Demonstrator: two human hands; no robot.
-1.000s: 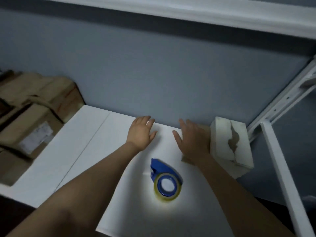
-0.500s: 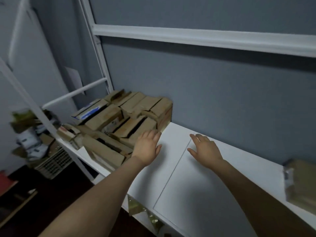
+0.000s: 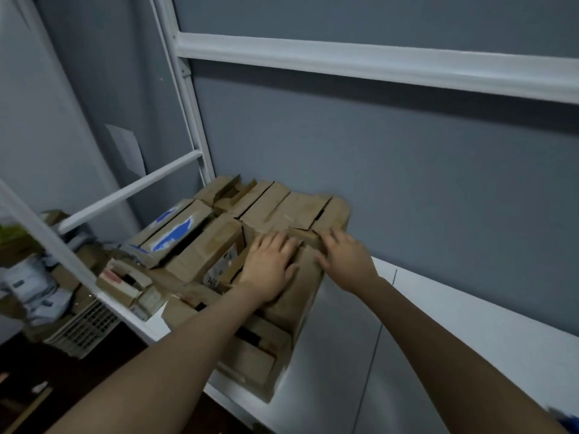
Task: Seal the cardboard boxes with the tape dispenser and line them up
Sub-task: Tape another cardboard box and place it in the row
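Observation:
A pile of brown cardboard boxes (image 3: 272,205) fills the left end of the white shelf (image 3: 470,336), several with loose flaps. My left hand (image 3: 271,267) lies flat, fingers spread, on top of the box nearest me (image 3: 300,296). My right hand (image 3: 346,258) rests on the same box's right top edge, fingers straight and blurred. A blue sliver at the bottom right corner (image 3: 568,421) may be the tape dispenser; too little of it shows to be sure.
A white shelf post (image 3: 185,98) and a slanted crossbar (image 3: 131,189) stand behind the pile. A grey wall backs the shelf. Lower left holds clutter: a white slatted crate (image 3: 84,327) and papers (image 3: 28,286).
The view has swung left and nearer to the box pile. Both hands moved from the bare shelf onto the nearest box. The dispenser and the white box on the right left the view.

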